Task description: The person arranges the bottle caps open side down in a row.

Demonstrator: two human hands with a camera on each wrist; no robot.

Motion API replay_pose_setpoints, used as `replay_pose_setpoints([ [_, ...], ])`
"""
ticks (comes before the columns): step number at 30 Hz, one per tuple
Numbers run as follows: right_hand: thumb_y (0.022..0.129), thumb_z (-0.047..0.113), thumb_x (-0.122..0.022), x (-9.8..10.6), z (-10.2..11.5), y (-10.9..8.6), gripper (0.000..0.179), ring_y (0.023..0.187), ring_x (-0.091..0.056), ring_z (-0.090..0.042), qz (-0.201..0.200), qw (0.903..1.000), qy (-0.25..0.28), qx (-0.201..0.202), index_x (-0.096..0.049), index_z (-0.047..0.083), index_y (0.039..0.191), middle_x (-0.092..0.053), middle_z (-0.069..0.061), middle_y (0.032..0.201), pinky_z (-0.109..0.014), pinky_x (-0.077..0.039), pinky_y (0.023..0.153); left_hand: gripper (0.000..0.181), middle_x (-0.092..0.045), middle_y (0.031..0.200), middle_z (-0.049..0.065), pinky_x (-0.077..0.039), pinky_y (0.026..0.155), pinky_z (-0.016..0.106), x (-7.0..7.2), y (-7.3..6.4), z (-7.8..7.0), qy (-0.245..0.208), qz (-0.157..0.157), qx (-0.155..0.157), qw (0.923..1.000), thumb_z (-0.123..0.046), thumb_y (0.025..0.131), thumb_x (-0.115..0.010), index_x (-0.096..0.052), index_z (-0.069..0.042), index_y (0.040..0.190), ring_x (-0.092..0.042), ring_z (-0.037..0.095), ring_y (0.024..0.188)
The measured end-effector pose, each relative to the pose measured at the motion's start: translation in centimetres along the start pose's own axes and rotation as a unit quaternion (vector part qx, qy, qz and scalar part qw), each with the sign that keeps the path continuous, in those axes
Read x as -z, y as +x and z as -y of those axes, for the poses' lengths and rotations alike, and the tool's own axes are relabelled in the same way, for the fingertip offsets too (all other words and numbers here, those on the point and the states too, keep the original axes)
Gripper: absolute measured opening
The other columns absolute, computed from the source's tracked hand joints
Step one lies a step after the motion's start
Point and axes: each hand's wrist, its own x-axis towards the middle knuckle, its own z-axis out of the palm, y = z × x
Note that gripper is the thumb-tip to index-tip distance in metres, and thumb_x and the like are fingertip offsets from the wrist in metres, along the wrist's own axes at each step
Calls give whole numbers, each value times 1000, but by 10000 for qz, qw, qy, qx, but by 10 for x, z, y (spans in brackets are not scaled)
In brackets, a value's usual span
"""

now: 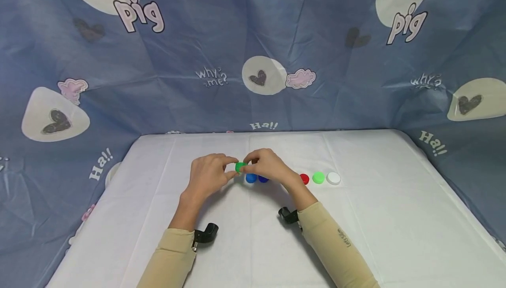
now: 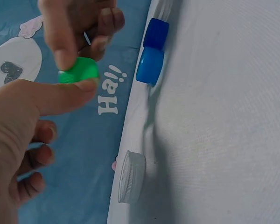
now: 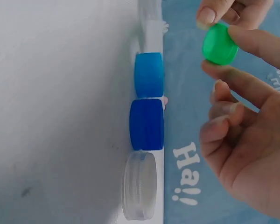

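A green bottle cap (image 1: 240, 167) is held up over the table between my left hand (image 1: 208, 174) and my right hand (image 1: 266, 165). Thumb and finger of each hand pinch its rim; the other fingers bend loosely beneath. In the right wrist view, one round face of the green cap (image 3: 220, 44) shows. Just below the hands, a light blue cap (image 1: 251, 178) and a dark blue cap (image 1: 263, 179) stand side by side on the table. Beside the dark blue one is a clear cap (image 3: 140, 186); another clear cap (image 2: 132, 177) stands apart on the light blue cap's other side.
To the right of my right forearm lie a red cap (image 1: 304, 179), a light green cap (image 1: 318, 177) and a white cap (image 1: 334, 178) in a row. White cloth covers the table (image 1: 379, 226). A blue printed curtain (image 1: 221, 29) hangs behind it and along both sides.
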Motion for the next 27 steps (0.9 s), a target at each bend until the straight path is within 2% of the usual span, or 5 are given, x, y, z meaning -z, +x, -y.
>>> replay_pose_setpoints([
  [6, 86, 41, -72, 4, -3, 0, 22, 95, -66, -14, 296, 9968, 734, -134, -78, 22, 96, -75, 5, 99, -34, -53, 83, 23, -53, 59, -12, -28, 43, 23, -1, 0, 0, 258, -604, -399, 9970, -42, 78, -83, -79, -34, 99, -39, 5, 50],
  [15, 88, 40, -70, 4, -3, 0, 22, 97, -67, -14, 356, 9969, 675, -215, -79, 22, 97, -75, 5, 99, -35, -53, 85, 24, -57, 60, -12, -30, 43, 21, -3, -1, 1, 445, -638, -466, 9959, -43, 78, -83, -80, -34, 100, -42, 4, 50],
  [18, 89, 42, -70, 3, -3, 1, 24, 92, -65, -11, 229, 9985, 460, -184, -78, 22, 100, -74, 6, 99, -31, -52, 80, 24, -55, 59, -11, -29, 43, 22, -2, 0, 1, 368, -619, -340, 9968, -43, 78, -82, -80, -34, 100, -41, 5, 49],
  [22, 88, 45, -72, 1, 0, 1, 30, 73, -57, -12, -181, 9997, -150, 62, -77, 22, 106, -68, 4, 86, -28, -44, 63, 24, -53, 58, -10, -28, 43, 25, 1, -1, 3, 24, -532, 61, 9986, -45, 82, -79, -80, -33, 102, -40, 6, 49],
  [27, 89, 42, -73, -1, 3, 0, 27, 64, -49, -12, -722, 9910, -1003, 512, -77, 24, 108, -55, 5, 74, -26, -35, 55, 30, -60, 62, -10, -33, 48, 26, 3, -2, 6, -378, -252, 578, 9973, -50, 85, -74, -79, -31, 107, -45, 7, 52],
])
